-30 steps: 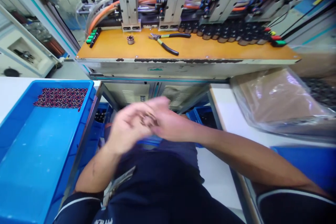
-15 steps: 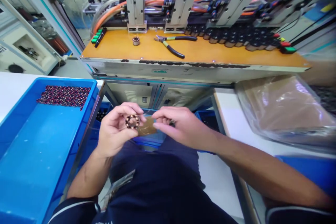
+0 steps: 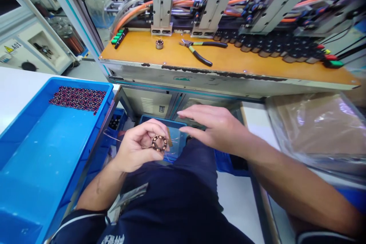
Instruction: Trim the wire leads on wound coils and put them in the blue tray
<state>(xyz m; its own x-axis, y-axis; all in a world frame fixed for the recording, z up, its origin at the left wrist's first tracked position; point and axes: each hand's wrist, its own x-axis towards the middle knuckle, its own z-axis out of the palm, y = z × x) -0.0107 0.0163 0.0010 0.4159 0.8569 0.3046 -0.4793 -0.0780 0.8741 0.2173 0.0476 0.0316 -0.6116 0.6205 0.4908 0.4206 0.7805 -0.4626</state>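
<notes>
My left hand (image 3: 143,146) holds a small ring-shaped motor stator (image 3: 159,143) with copper windings, its round face turned up towards me. Thin loose wire ends (image 3: 113,136) stick out on both sides of it. Just behind the stator shows a sliver of brown, film-like material (image 3: 169,137); most of it is hidden. To the right, my right hand (image 3: 213,126) is apart from the stator, with fingers stretched out and the thumb spread below them. Something small and dark shows under its palm, too little to name.
A blue tray (image 3: 42,152) on the left contains many small dark-red parts (image 3: 78,99). On the orange bench (image 3: 137,51) lie another stator (image 3: 159,44), cutting pliers (image 3: 197,49), markers (image 3: 120,38) and rows of black-topped parts (image 3: 274,45). Plastic-wrapped brown sheets (image 3: 311,126) are at right.
My right hand has drawn away from the left and its fingers have opened. The brown film, broad between the hands before, now shows only as a sliver. The view has shifted slightly.
</notes>
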